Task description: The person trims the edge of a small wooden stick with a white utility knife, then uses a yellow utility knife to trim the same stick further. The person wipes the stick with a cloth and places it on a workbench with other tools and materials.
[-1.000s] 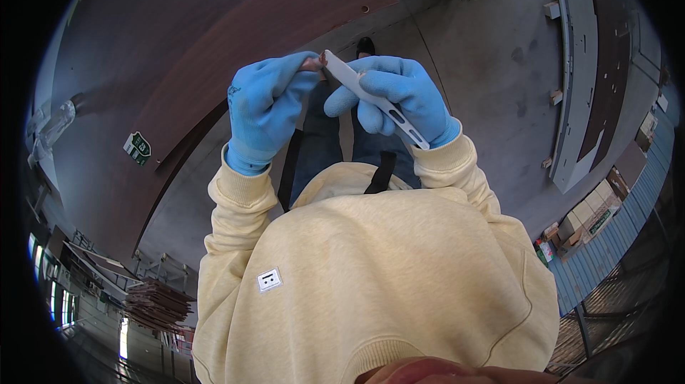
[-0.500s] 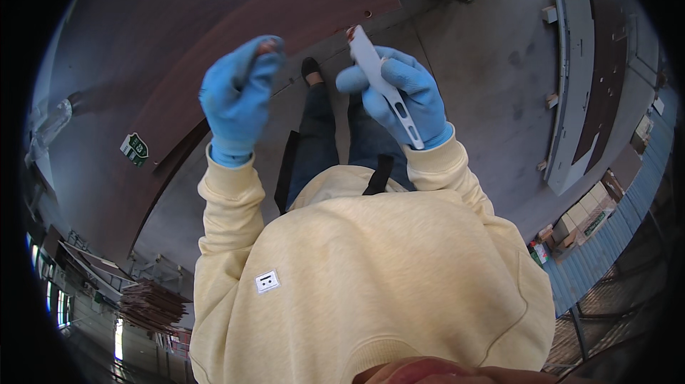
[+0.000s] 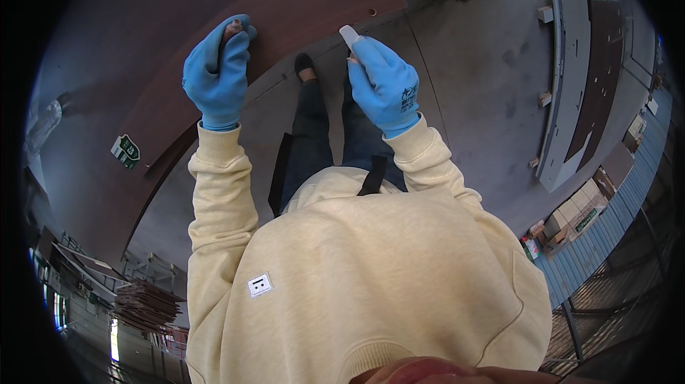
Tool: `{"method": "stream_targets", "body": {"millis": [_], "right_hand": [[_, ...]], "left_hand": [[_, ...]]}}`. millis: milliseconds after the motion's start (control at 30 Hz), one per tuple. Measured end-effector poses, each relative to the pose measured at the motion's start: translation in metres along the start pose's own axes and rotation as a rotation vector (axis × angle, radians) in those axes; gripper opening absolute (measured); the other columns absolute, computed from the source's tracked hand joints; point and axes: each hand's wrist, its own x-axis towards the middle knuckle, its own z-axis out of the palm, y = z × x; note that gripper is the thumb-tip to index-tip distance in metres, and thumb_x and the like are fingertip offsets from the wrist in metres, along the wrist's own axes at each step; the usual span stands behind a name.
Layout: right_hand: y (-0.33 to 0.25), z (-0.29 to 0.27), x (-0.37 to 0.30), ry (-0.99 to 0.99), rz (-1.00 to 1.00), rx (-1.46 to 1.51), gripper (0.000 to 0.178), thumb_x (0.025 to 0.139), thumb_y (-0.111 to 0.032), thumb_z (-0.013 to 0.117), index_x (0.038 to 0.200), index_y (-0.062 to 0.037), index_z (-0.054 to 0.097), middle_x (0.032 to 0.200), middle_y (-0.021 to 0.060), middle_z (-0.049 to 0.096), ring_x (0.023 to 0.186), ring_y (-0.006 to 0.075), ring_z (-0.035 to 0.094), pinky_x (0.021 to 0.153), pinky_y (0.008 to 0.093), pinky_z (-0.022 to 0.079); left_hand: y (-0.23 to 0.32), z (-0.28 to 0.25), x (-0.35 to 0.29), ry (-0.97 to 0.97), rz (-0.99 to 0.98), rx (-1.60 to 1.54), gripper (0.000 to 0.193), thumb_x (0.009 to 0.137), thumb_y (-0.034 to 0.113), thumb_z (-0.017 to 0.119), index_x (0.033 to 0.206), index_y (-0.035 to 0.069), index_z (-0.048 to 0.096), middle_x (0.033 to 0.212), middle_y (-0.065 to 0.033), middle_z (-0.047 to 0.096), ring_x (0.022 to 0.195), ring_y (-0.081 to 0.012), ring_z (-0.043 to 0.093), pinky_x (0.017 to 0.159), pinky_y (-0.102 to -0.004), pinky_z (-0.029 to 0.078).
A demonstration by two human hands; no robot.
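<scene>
A large dark-brown wooden panel lies flat on the grey concrete floor in front of the person, and it serves here as the landmark. It has several small drilled holes near its far right end and along the edge that faces the person's feet. A second stack of brown and pale panels lies well to the right of it, apart from the work, with cardboard boxes further right still and nearer the person.

The person stands at the panel's near edge in a cream sweatshirt and blue work gloves, one dark shoe touching or just short of that edge.

The left hand is raised over the panel's near edge, closed in a narrow grip; a small brown, peg-like piece shows at the fingertips, and it looks like a wooden dowel, though it is too small to be sure. The right hand is raised just right of the panel's near edge, closed around a slim white strip whose rounded end pokes up past the fingers.

Judged from this, the work is at an early stage: both pieces are in the hands, held above the panel and not touching it. No holes can be seen filled, so fitting appears not yet done.
</scene>
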Motion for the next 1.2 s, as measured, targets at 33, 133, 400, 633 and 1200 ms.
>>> {"method": "stream_targets", "body": {"millis": [33,133,400,633,1200], "right_hand": [[0.001,0.001,-0.001,0.008,-0.006,-0.008,0.031,0.092,-0.004,0.077,0.122,-0.0003,0.073,0.11,0.0193,0.077,0.08,0.0309,0.076,0.068,0.033,0.061],[0.003,0.002,-0.002,0.012,0.006,-0.009,0.03,0.092,-0.005,0.077,0.121,-0.0004,0.073,0.11,0.0196,0.077,0.081,0.0311,0.077,0.069,0.0335,0.062],[0.002,0.002,-0.002,0.032,0.012,-0.023,0.028,0.092,-0.004,0.077,0.119,-0.0002,0.074,0.11,0.02,0.077,0.083,0.0323,0.077,0.071,0.0351,0.063],[0.004,0.007,0.0,0.045,-0.008,-0.09,0.034,0.093,-0.011,0.073,0.126,-0.0055,0.072,0.099,0.0102,0.074,0.068,0.0255,0.07,0.058,0.0329,0.057],[0.003,-0.007,-0.01,0.043,-0.023,-0.097,0.026,0.094,-0.01,0.071,0.119,-0.0043,0.073,0.102,0.0107,0.074,0.067,0.0263,0.069,0.056,0.0333,0.055]], "left_hand": [[0.0,0.0,0.0,-0.001,0.009,0.016,0.021,0.099,0.006,0.076,0.119,-0.001,0.077,0.107,-0.0122,0.081,0.093,-0.0194,0.079,0.084,-0.0311,0.064],[-0.002,-0.002,0.001,-0.012,0.016,0.058,0.02,0.099,0.006,0.076,0.118,-0.001,0.078,0.107,-0.0124,0.081,0.093,-0.0205,0.08,0.086,-0.0324,0.064],[0.003,-0.001,0.002,-0.013,-0.016,0.046,0.019,0.099,0.006,0.075,0.117,-0.001,0.078,0.107,-0.0124,0.081,0.092,-0.0205,0.08,0.085,-0.0324,0.064],[0.007,0.001,0.003,-0.006,-0.013,0.042,0.018,0.099,0.006,0.075,0.116,-0.001,0.077,0.106,-0.0133,0.081,0.092,-0.0203,0.08,0.084,-0.0322,0.065],[0.004,0.0,0.003,-0.002,-0.015,0.066,0.018,0.099,0.007,0.076,0.115,0.0,0.078,0.105,-0.0117,0.082,0.09,-0.0192,0.079,0.082,-0.0311,0.064]]}}
